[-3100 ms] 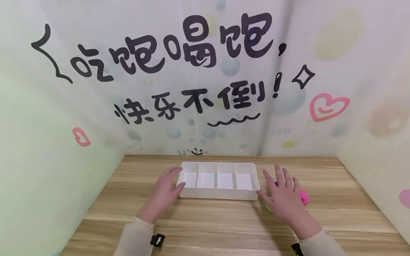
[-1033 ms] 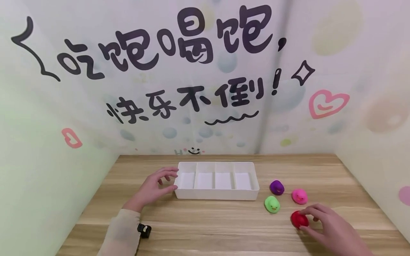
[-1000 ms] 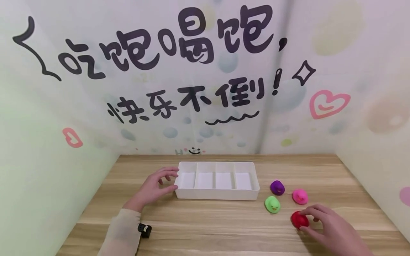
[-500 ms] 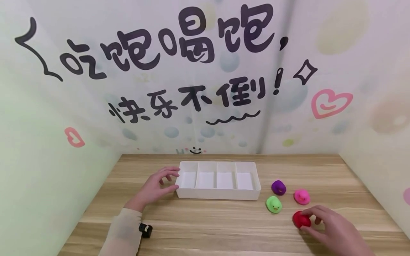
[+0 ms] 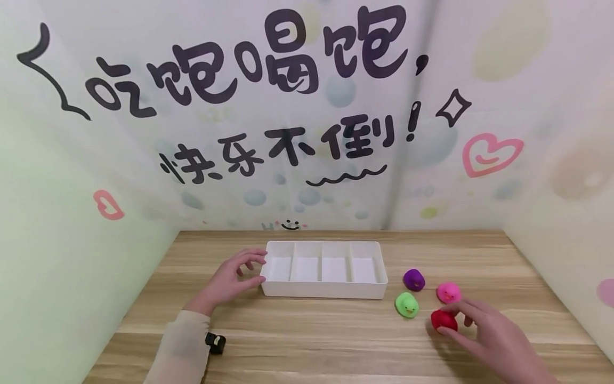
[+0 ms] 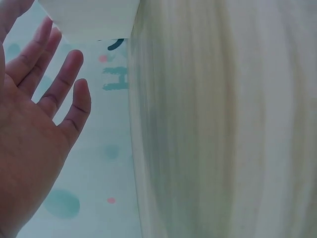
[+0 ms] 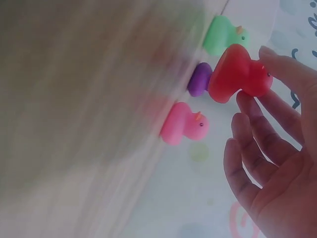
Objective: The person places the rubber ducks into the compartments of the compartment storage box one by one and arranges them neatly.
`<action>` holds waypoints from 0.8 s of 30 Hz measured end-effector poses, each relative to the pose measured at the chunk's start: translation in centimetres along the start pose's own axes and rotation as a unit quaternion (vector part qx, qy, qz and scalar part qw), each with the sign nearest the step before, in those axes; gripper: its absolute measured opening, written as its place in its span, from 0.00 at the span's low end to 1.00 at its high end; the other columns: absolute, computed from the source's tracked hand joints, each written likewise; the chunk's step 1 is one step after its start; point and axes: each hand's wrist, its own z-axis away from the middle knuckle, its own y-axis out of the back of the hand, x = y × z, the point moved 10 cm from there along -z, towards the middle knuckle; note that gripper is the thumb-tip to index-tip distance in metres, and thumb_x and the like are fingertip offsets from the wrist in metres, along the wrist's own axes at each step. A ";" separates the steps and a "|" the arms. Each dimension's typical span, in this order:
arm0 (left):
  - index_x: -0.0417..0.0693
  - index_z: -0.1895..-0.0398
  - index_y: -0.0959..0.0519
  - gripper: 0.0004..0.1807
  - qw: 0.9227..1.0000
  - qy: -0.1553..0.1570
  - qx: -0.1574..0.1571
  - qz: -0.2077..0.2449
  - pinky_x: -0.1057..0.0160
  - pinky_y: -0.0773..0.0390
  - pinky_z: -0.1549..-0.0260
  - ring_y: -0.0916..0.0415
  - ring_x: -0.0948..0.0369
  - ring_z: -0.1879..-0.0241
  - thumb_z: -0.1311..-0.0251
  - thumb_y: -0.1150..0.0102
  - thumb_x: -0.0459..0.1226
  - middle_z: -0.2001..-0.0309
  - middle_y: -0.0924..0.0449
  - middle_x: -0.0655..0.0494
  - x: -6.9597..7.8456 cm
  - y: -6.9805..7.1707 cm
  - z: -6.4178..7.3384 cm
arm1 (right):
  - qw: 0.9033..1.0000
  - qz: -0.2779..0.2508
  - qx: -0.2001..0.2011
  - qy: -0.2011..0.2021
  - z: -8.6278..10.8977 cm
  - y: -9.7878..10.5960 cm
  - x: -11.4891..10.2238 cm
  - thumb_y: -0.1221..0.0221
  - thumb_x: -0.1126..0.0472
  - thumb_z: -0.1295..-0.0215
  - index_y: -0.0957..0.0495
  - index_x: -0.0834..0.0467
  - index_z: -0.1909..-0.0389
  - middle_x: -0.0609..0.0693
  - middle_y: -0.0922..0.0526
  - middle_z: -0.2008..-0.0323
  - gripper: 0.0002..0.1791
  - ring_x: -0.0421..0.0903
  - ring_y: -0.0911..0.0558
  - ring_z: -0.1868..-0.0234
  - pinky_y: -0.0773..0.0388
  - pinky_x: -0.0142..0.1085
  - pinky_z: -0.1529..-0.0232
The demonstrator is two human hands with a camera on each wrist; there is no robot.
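Observation:
Between thumb and fingertips my right hand [image 5: 496,336] pinches a red toy duck [image 5: 443,321]. The right wrist view shows the red duck [image 7: 232,74] raised off the tabletop, held by its head. A white four-compartment tray [image 5: 323,289] lies at the back middle, its compartments bare. At the tray's left end rests my left hand [image 5: 230,282], fingers loosely spread, fingertips at the wall. In the left wrist view that palm and fingers are relaxed beside the tray's corner [image 6: 94,17]. A green duck [image 5: 406,305], a purple duck [image 5: 414,280] and a pink duck [image 5: 449,293] sit right of the tray.
The wood-grain table [image 5: 307,341] ends at a printed back wall [image 5: 288,202] with black lettering. Pale side walls stand left and right. The ducks stand close together, the pink one just beyond the right hand's fingers. A black strap device [image 5: 217,343] is on the left wrist.
The right hand came from above the ducks to the red duck, took hold of it, and has lifted it slightly, away from me and to the left. The left hand stays at the tray.

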 end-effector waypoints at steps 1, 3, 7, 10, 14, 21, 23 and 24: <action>0.56 0.49 0.17 0.17 1.000 0.000 0.002 -0.002 0.52 0.23 0.59 0.24 0.46 0.52 0.40 0.25 0.41 0.32 0.23 0.55 -0.1 0.1 0.1 | 1.000 -0.003 0.004 0.007 -0.2 0.1 -0.3 0.19 0.50 0.53 0.16 0.35 0.58 0.28 0.21 0.66 0.21 0.34 0.27 0.67 0.30 0.29 0.73; 0.56 0.50 0.17 0.16 1.000 -0.003 0.006 -0.007 0.53 0.23 0.59 0.23 0.46 0.52 0.40 0.25 0.41 0.32 0.23 0.55 -0.2 0.3 0.2 | 1.000 -0.007 0.017 0.022 -0.5 0.2 -0.8 0.18 0.52 0.54 0.17 0.35 0.60 0.28 0.21 0.66 0.21 0.34 0.27 0.67 0.30 0.28 0.74; 0.56 0.49 0.17 0.17 1.000 -0.004 0.005 -0.005 0.55 0.24 0.59 0.23 0.48 0.52 0.40 0.25 0.42 0.33 0.23 0.54 -0.1 0.3 0.2 | 0.999 -0.007 0.033 0.031 -1.0 0.5 -1.4 0.18 0.53 0.55 0.17 0.34 0.61 0.28 0.20 0.65 0.22 0.34 0.26 0.67 0.30 0.29 0.74; 0.55 0.49 0.17 0.17 1.000 -0.002 -0.001 0.000 0.57 0.24 0.59 0.24 0.50 0.52 0.40 0.25 0.43 0.32 0.23 0.54 0.0 0.1 0.2 | 0.998 -0.005 0.046 0.040 -1.3 0.8 -1.9 0.18 0.54 0.56 0.16 0.37 0.59 0.29 0.19 0.64 0.23 0.34 0.25 0.67 0.29 0.28 0.75; 0.53 0.49 0.17 0.17 1.000 0.002 -0.006 0.003 0.57 0.25 0.59 0.24 0.52 0.52 0.40 0.25 0.43 0.32 0.23 0.54 -0.1 -0.2 0.1 | 0.997 -0.002 0.057 0.058 -1.8 1.1 -2.9 0.17 0.56 0.59 0.15 0.39 0.59 0.31 0.20 0.65 0.24 0.34 0.27 0.66 0.31 0.26 0.75; 0.54 0.49 0.17 0.18 1.000 -0.005 0.000 -0.004 0.54 0.24 0.59 0.24 0.51 0.52 0.41 0.24 0.42 0.33 0.22 0.54 0.1 0.0 -0.2 | 0.996 -0.011 0.057 0.070 -2.8 0.9 -4.5 0.17 0.54 0.57 0.17 0.36 0.63 0.30 0.23 0.67 0.22 0.35 0.27 0.66 0.33 0.22 0.71; 0.53 0.50 0.17 0.18 1.000 -0.009 -0.001 -0.006 0.54 0.24 0.60 0.24 0.52 0.53 0.42 0.24 0.42 0.33 0.22 0.54 0.3 0.1 -0.3 | 0.996 -0.012 0.056 0.069 -3.2 0.9 -4.9 0.18 0.54 0.56 0.17 0.36 0.63 0.29 0.22 0.66 0.21 0.34 0.26 0.66 0.30 0.24 0.72; 0.53 0.49 0.17 0.18 1.000 -0.010 -0.002 -0.006 0.55 0.24 0.60 0.24 0.52 0.53 0.42 0.24 0.42 0.33 0.22 0.54 0.3 0.1 -0.3 | 0.996 -0.013 0.057 0.068 -3.4 0.9 -5.1 0.18 0.54 0.56 0.17 0.37 0.63 0.29 0.21 0.65 0.21 0.34 0.26 0.67 0.29 0.26 0.72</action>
